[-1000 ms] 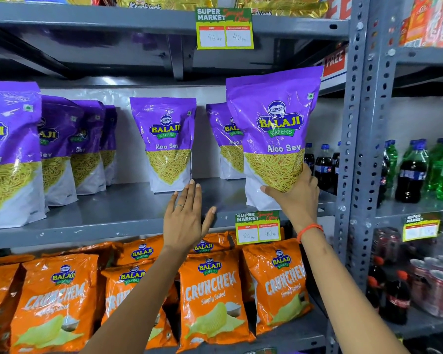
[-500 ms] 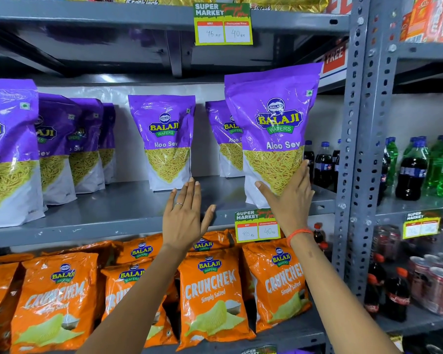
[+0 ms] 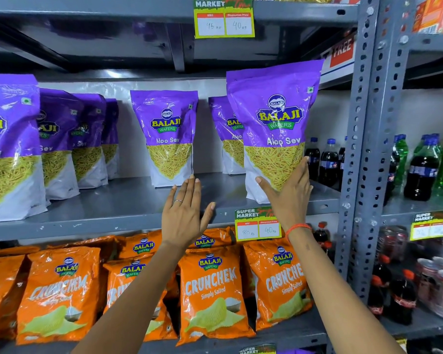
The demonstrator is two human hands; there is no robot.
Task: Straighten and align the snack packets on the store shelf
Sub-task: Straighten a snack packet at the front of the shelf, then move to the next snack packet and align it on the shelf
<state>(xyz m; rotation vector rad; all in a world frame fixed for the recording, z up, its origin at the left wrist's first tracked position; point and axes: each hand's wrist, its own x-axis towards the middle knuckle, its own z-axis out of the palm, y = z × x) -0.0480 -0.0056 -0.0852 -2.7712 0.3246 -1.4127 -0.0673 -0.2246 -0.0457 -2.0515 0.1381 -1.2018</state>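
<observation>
A large purple Aloo Sev packet stands upright at the front right of the grey middle shelf. My right hand lies flat against its lower front, fingers spread, not gripping. My left hand hovers flat with its fingers apart over the shelf's front edge, just below another purple packet that stands farther back. A third packet is half hidden behind the front one. Several more purple packets line up on the left, the nearest one large at the frame edge.
Orange Crunchex chip packets fill the lower shelf, some leaning. A price tag hangs on the shelf edge between my hands. A perforated steel upright bounds the right side; cola and green soda bottles stand beyond it.
The front right packet came down onto the shelf. My right hand went from gripping its bottom corner to lying flat on its front. My left hand stayed put.
</observation>
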